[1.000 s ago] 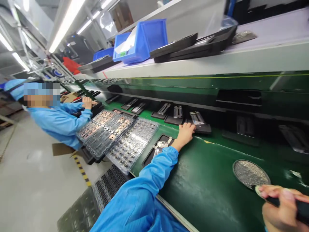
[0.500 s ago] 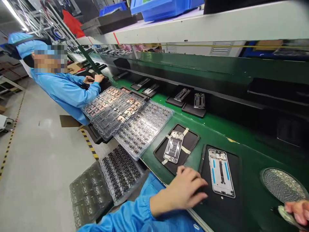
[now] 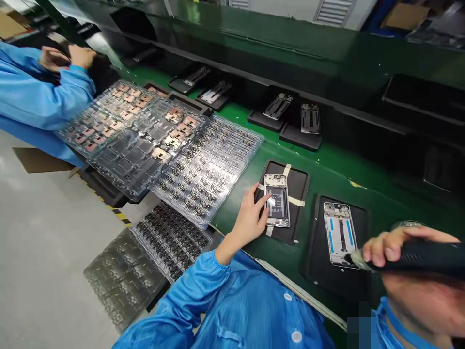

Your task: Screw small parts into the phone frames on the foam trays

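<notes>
My left hand (image 3: 250, 215) has its fingers spread. The fingertips rest on the left edge and battery of an opened phone (image 3: 278, 201), which lies on a black tray (image 3: 300, 220) with strips of tan tape. My right hand (image 3: 390, 245) is wrapped round a black electric screwdriver (image 3: 428, 258) with a pale wrapped nose. Its dark tip is over the lower right end of a second phone frame (image 3: 337, 230); I cannot tell whether it touches. That frame has blue strips and lies on another black tray (image 3: 316, 257).
Clear plastic trays of small parts (image 3: 207, 179) and copper-coloured parts (image 3: 123, 160) stand left. More trays (image 3: 123, 276) sit lower down. Phone frames on black pads (image 3: 301, 138) line the back under a shelf. A co-worker's hands (image 3: 78, 55) are at far left. A round dish (image 3: 409, 224) is mostly hidden.
My left hand has moved up and left onto the phone with the battery. My right hand has brought the screwdriver left over the second frame. The view has tilted down.
</notes>
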`<state>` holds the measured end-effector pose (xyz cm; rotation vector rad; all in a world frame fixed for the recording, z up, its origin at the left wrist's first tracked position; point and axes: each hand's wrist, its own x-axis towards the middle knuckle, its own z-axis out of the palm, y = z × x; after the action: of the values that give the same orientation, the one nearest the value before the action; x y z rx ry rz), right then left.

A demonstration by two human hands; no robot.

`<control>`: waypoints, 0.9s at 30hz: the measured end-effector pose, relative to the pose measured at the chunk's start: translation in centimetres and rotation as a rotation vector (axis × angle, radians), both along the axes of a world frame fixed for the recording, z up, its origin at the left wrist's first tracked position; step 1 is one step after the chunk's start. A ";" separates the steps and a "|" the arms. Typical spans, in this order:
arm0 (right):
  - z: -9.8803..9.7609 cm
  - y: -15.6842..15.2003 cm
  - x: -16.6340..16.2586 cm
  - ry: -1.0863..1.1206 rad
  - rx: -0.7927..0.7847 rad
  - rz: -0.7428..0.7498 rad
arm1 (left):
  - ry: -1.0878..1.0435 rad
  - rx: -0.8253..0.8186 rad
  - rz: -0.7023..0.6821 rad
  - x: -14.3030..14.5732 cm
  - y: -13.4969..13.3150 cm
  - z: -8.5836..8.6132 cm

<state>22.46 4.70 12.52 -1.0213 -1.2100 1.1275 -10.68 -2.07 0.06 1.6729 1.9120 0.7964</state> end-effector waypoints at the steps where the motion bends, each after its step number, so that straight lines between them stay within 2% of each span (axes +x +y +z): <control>1: 0.4 -0.1 -1.4 0.033 0.002 0.040 | -0.027 -0.004 -0.003 0.4 0.0 0.1; 3: 0.7 -0.1 -3.8 0.075 0.012 0.149 | -0.073 -0.022 -0.011 0.8 0.2 0.3; 8: -0.2 1.0 -7.3 0.163 0.116 0.299 | -0.115 -0.074 -0.024 1.2 0.8 1.1; 15: -1.3 1.8 -11.0 0.244 0.140 0.442 | -0.135 -0.076 -0.021 2.2 1.1 2.2; 21: -2.7 2.1 -12.3 0.220 0.189 0.466 | -0.153 -0.080 -0.031 2.4 1.3 2.7; 27: -2.9 2.0 -11.9 0.147 0.196 0.462 | -0.170 -0.080 -0.011 2.8 1.5 2.4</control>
<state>10.55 6.66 9.65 -0.5108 -1.4451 1.3779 -7.93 -0.62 2.50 1.5166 1.7926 0.8196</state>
